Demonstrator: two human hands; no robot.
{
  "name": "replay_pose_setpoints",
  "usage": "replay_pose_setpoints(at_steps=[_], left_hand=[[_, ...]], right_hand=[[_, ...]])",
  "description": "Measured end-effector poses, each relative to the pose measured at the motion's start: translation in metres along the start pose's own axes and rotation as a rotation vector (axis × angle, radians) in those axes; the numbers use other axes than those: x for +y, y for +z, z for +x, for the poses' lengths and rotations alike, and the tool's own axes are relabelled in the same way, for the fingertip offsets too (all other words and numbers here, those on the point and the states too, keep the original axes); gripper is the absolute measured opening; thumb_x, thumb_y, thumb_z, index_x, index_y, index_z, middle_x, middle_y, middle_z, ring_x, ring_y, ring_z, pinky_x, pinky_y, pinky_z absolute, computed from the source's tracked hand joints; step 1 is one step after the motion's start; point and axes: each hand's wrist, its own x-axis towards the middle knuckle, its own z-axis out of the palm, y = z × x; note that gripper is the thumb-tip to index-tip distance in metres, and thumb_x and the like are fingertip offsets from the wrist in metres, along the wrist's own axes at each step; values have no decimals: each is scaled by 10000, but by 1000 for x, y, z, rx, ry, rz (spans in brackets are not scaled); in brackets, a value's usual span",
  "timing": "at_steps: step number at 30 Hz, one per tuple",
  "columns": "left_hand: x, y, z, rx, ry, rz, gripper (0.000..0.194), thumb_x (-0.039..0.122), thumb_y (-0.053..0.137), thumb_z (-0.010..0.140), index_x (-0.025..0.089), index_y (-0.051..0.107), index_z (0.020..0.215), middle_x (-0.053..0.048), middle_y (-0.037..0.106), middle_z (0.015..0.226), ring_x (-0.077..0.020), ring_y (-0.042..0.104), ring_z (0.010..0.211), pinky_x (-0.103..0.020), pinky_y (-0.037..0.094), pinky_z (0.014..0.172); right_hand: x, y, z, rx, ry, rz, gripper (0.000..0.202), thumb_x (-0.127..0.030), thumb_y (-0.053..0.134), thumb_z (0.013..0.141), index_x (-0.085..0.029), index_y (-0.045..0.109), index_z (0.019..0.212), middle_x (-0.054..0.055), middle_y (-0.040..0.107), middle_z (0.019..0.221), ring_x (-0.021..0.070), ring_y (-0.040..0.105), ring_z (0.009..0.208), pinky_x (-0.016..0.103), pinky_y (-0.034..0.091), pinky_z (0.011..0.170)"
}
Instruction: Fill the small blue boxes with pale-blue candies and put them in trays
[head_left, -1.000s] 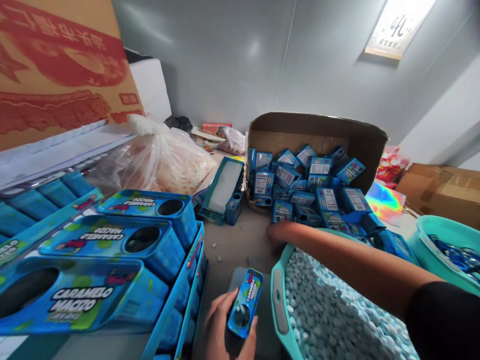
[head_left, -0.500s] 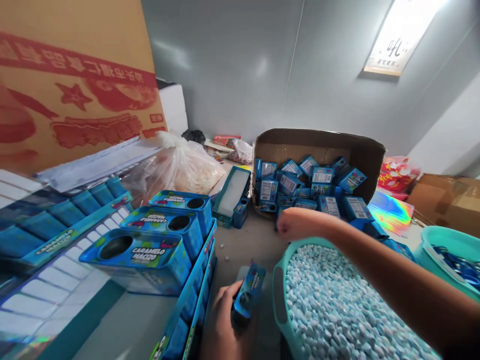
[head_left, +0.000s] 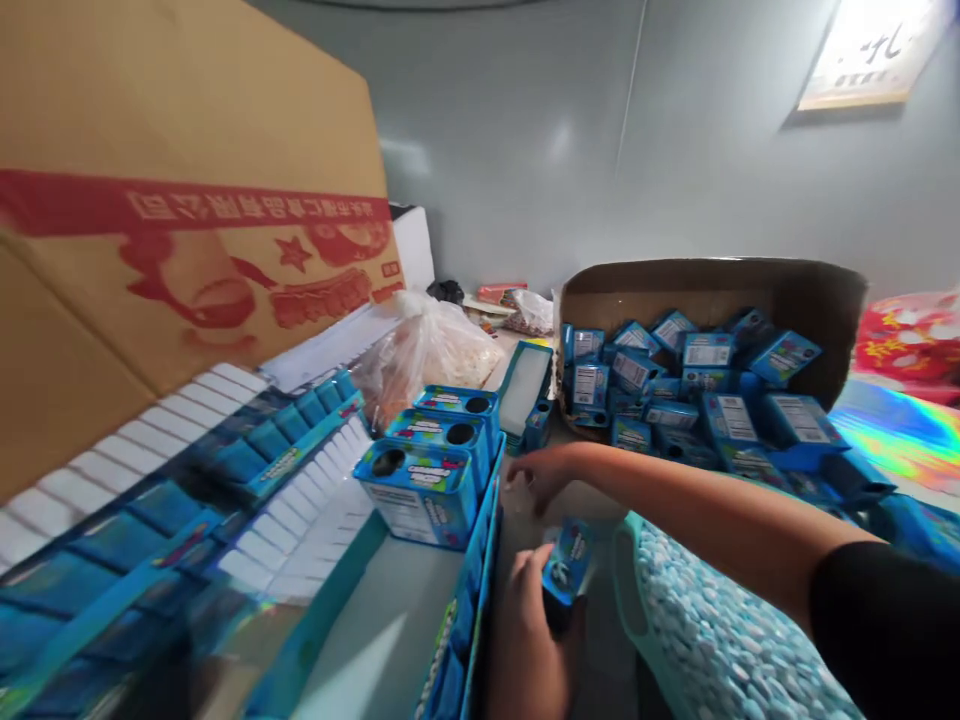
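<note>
My left hand (head_left: 536,620) grips a small blue printed box (head_left: 568,560) with a round dark hole near its lower end, held above the table. Beyond it, my right hand (head_left: 541,476) reaches low over the table, fingers bent and somewhat apart; no object shows in them. Small white candies (head_left: 514,487) lie loose by those fingertips. To the left, several upright blue boxes (head_left: 420,472) with round holes stand in a blue display tray (head_left: 341,625). My right forearm crosses above a turquoise basket (head_left: 626,570) heaped with pale blue candies (head_left: 720,610).
A cardboard carton (head_left: 810,285) at the back right holds many jumbled blue boxes. A large printed carton (head_left: 210,130) rises at the left, above filled blue trays (head_left: 277,450). A tied clear bag (head_left: 431,340) sits behind. Something dark and blurred (head_left: 165,680) shows at bottom left.
My view has turned left. My right hand has moved from beside the carton of boxes to the loose candies, its fist loosening. My left hand still holds the blue box.
</note>
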Motion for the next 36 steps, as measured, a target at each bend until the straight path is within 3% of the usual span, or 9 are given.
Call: replay_pose_setpoints(at_steps=[4,6,10,15,18,20,26,31,36], left_hand=[[1,4,0,53,14,-6,388,225,597,873,184,599,1259,-159,667,1171,-281,656,1113,-432,549,957],[2,7,0,101,27,-11,380,240,594,886,182,591,1262,-164,664,1163,-285,659,1101,-433,547,949],[1,8,0,85,31,-43,380,201,581,884,197,582,1264,-145,664,1167,-273,657,1115,-425,546,957],[-3,1,2,-8,14,-26,407,112,597,823,200,607,1220,-123,673,1157,-264,661,1116,-410,559,955],[0,0,1,-4,20,-8,450,161,641,824,196,579,1268,-133,656,1216,-275,646,1155,-432,547,987],[3,1,0,14,6,4,523,231,686,826,193,533,1325,-146,621,1284,-290,608,1222,-467,520,1031],[3,6,-3,48,-28,4,714,258,786,749,214,454,1380,-137,558,1372,-310,535,1307,-531,449,1100],[-2,7,-2,124,4,-12,659,262,785,764,224,479,1347,-119,601,1291,-288,609,1191,-496,507,1028],[4,-1,2,129,8,-27,672,553,774,766,195,555,1291,-148,608,1260,-324,585,1206,-525,479,1036]], right_hand=[[-3,27,21,61,-70,19,716,-200,904,531,-194,682,1211,59,688,1116,211,641,940,248,478,749],[-2,36,28,57,-99,36,562,-169,895,536,-185,733,1074,31,708,1007,195,640,890,236,460,727],[2,46,38,48,-88,92,190,-214,859,638,-159,747,781,-1,696,754,155,614,708,232,413,624],[10,49,41,116,-62,149,287,-217,872,627,-137,733,865,14,707,819,155,608,743,220,371,583],[15,48,42,168,-65,188,437,-202,856,668,-129,693,1067,25,713,906,146,614,785,201,375,592],[17,49,43,173,-67,213,442,-194,840,699,-115,679,1103,25,708,882,135,614,750,194,377,580],[16,52,47,174,-106,220,208,-184,826,727,-110,744,903,13,680,758,126,594,678,197,364,561],[9,49,46,190,-148,184,104,-146,813,712,-120,759,797,6,680,712,125,590,676,200,368,587],[4,34,34,186,-97,168,73,-163,797,727,-108,756,753,18,700,695,129,593,668,198,377,582]])
